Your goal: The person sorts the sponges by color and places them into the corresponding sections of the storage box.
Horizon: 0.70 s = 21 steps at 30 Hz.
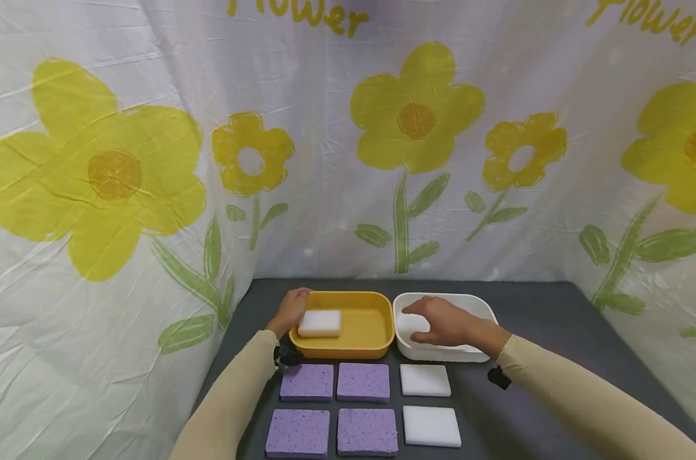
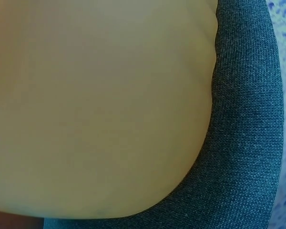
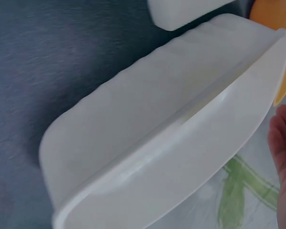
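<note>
R fingers (image 1: pixel 414 308) over open wht tub (image 3: pixel 119 126), w/in rim (image 3: pixel 169 128).

Both arms (image 1: pixel 589 390) forward, left hand (image 1: pixel 291 309) well apart from palm-down right hand (image 1: pixel 450 323) with loose, parted fingers (image 1: pixel 418 307).

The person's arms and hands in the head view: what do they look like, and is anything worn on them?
The left sleeve and right sleeve are long, plain and beige, ending near the wrists. A small black device shows at the left wrist and another at the right. The left hand and right hand wear no gloves.
</note>
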Tool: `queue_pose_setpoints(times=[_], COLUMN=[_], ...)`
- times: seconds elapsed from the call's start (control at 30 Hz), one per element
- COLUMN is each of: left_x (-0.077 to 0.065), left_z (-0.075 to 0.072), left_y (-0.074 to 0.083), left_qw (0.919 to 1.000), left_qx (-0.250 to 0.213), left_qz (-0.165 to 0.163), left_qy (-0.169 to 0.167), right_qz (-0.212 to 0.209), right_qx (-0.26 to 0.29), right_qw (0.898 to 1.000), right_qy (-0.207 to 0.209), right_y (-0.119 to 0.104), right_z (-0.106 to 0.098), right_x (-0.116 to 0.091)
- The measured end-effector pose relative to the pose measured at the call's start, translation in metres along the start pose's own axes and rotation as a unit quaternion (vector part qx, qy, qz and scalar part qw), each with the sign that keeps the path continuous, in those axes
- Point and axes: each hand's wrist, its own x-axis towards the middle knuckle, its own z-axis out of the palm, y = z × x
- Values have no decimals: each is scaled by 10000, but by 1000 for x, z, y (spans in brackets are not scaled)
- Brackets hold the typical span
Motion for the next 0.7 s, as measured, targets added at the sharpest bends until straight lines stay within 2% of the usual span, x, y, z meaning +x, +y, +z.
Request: queue_pose_setpoints(times=[0.27, 0.37, 0.7], left_x=[-1, -2, -1], left_z=[-1, -1, 1], left_y=[1, 2, -1], left_qw=[10000, 10000, 10000], left_qx=[13, -5, -62], left_qz=[17, -27, -32], left_qy=[18, 44, 72], right_qz=[86, -36, -161], right_qx=[-202, -260, -270], right_qw=[9997, 9996, 9994], right_qy=[55, 110, 131], right_y=[-5, -9, -25], right_z=[-7, -10, -4], right_x=[-30, -41, -79])
